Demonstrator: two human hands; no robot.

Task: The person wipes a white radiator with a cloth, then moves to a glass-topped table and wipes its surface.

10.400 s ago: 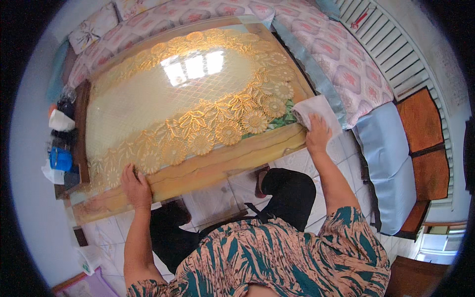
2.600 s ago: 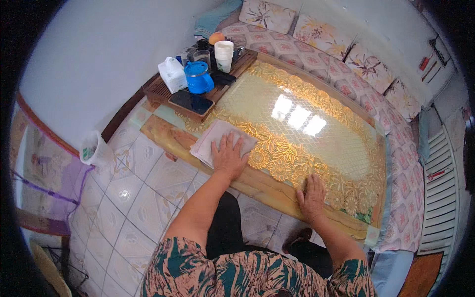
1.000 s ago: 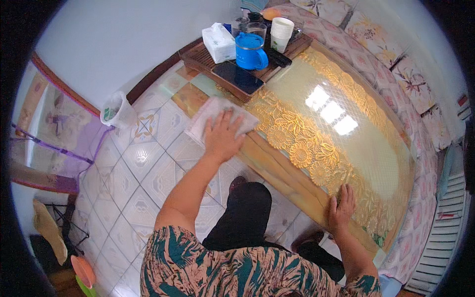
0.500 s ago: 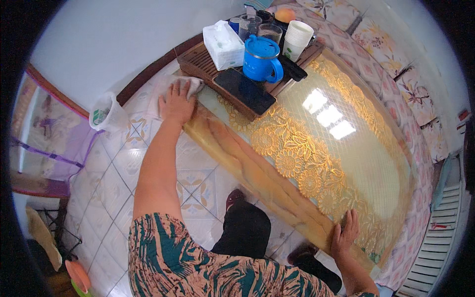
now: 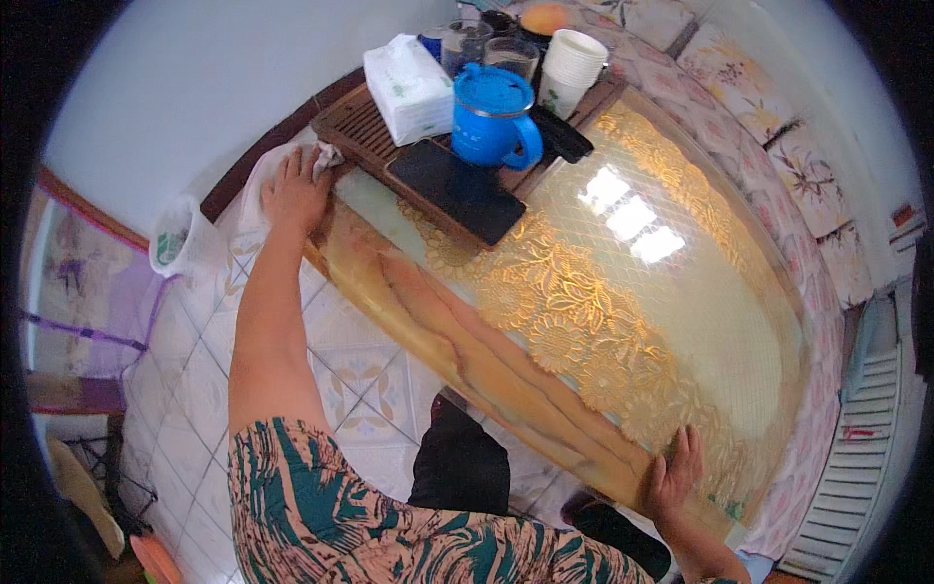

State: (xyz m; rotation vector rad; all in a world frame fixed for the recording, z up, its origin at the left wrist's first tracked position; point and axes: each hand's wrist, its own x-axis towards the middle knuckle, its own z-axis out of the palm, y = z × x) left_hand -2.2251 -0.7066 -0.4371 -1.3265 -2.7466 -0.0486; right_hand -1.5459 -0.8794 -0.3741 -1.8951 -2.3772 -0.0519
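Observation:
My left hand (image 5: 295,200) presses a pale cloth (image 5: 255,185) against the far left corner of a low table. The cloth shows around the fingers and hangs over the table's end. My right hand (image 5: 678,474) lies open on the near right part of the table's brown marbled edge (image 5: 428,302), with nothing in it. Between the hands stretches a clear cover (image 5: 725,321) over a gold flower-patterned border (image 5: 564,282). Nearest the left hand is a brown slatted tea tray (image 5: 341,127), with a black phone (image 5: 457,190) lying on its near side.
On the tray stand a tissue pack (image 5: 409,92), a blue lidded mug (image 5: 493,117), stacked paper cups (image 5: 574,68) and glasses. A white bin (image 5: 180,243) stands on the tiled floor at the left. A patterned sofa (image 5: 827,370) borders the table's right side.
The left hand stays on the cloth at the table's corner, its fingers a little shifted along the end. The whole view has swung slightly. My right hand stays on the edge.

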